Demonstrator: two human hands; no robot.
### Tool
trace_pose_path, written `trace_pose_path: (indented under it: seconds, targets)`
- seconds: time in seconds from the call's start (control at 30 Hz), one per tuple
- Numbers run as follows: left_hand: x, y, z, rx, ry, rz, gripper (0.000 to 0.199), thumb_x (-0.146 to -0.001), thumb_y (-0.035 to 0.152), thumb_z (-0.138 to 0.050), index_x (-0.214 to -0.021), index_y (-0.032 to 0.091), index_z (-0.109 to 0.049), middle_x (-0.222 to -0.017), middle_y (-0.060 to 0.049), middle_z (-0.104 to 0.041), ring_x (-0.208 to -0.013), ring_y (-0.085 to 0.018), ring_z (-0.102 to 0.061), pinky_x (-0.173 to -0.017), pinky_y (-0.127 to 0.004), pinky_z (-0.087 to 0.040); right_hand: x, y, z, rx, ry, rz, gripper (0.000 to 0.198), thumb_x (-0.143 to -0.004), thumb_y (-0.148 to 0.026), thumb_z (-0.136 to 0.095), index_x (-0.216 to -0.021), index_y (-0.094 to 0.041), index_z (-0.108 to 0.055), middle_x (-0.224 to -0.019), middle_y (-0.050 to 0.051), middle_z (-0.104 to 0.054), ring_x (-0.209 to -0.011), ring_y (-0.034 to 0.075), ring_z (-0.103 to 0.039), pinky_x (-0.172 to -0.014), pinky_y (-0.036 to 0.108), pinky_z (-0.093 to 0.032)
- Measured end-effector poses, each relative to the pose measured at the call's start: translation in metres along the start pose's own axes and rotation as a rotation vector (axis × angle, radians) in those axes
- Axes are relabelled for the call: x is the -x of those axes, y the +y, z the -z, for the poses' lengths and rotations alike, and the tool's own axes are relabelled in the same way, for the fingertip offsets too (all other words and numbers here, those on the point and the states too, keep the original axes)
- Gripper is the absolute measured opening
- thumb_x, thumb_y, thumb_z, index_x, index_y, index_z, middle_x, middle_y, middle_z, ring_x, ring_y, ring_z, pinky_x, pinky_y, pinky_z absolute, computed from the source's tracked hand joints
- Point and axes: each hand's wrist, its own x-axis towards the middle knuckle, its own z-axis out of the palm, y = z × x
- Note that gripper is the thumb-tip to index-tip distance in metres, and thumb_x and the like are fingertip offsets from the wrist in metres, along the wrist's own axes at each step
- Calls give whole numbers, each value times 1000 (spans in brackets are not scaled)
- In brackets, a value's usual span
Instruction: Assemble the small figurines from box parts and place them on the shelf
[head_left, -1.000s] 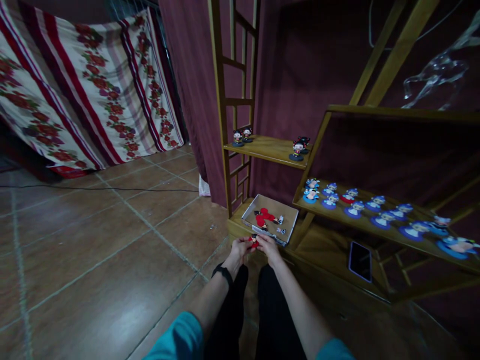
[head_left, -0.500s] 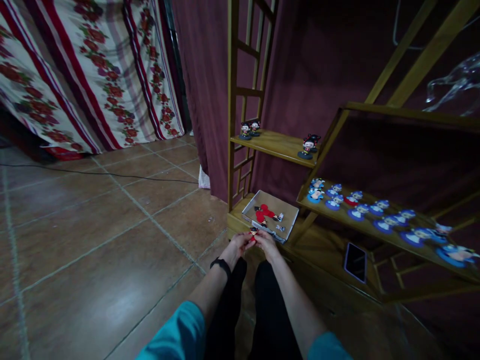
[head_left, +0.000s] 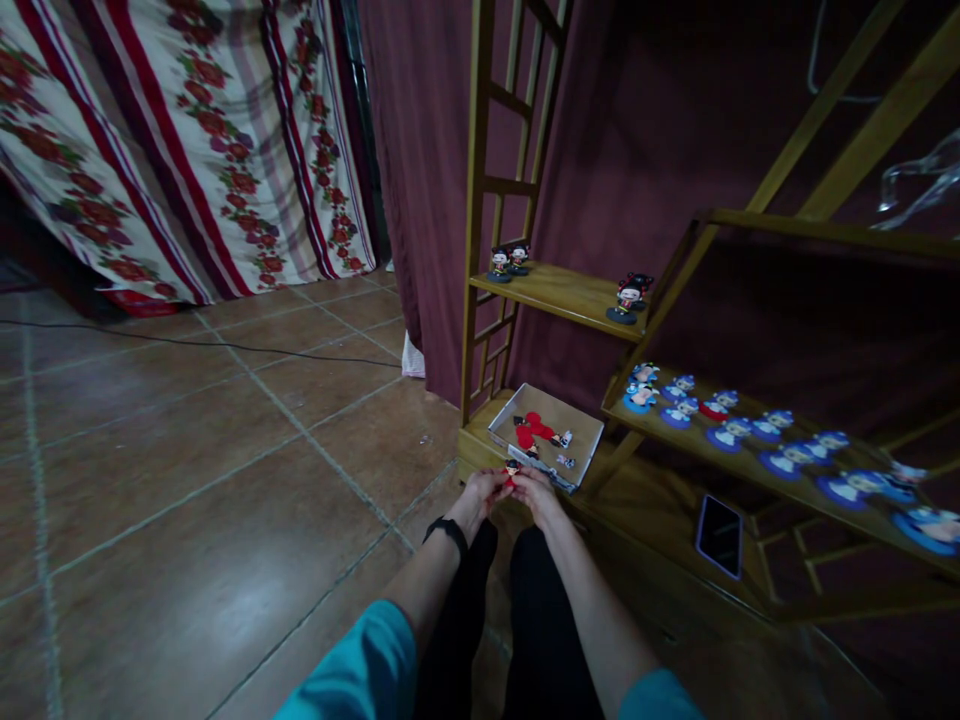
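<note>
A small red figurine (head_left: 512,474) with dark hair is pinched between both hands, just in front of a shallow cardboard box. My left hand (head_left: 481,494) grips it from the left side, a black band on that wrist. From the right, my right hand (head_left: 537,492) closes its fingers on the same figurine; the fingertips partly hide its lower part. Inside the box (head_left: 583,425) lie several red pieces (head_left: 534,428) and small black-and-white pieces (head_left: 565,461), too small to make out fully. The box rests on the low wooden shelf.
Black-haired figurines (head_left: 628,297) stand on the upper wooden shelf (head_left: 559,290). Several blue-and-white figurines (head_left: 729,432) line the shelf at right. A phone (head_left: 720,536) lies on the lowest board. A black cable (head_left: 300,353) crosses the tiled floor at left.
The view has shifted slightly, so the shelves and box appear a little further right. Both hands still hold the red figurine, with hardly any change in grip.
</note>
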Motion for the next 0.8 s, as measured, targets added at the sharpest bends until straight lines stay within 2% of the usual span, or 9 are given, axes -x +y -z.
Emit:
trace_pose_path:
  seconds: [0.3,0.57,0.8]
  targets:
    - [0,-3,-1,10,-22,7,10,-68,3,-59,-77,8,-58,-56,-3,-59,-45,-9,-56,-47,-18,-50,-2,4,3,-33,-7,28,29,-51,-26,-69,-78,-18,-61,-70,1,-67,-60,14,-61,-60,26,-46]
    - [3,0,-3,14,-21,8,9,-69,3,-58,-76,8,-58,-55,-3,-59,-46,-9,-56,-51,-19,-51,1,0,-2,-84,-18,15,30,-54,-26,-67,-82,-19,-61,-77,3,-68,-66,15,-62,-62,26,-47]
    - [7,2,-4,25,-19,14,12,-70,1,-54,-77,10,-57,-56,-2,-58,-46,-8,-55,-51,-19,-49,7,-3,-4,-69,-8,40,36,-50,-26,-69,-84,-18,-61,-80,4,-68,-70,17,-62,-63,27,-47]
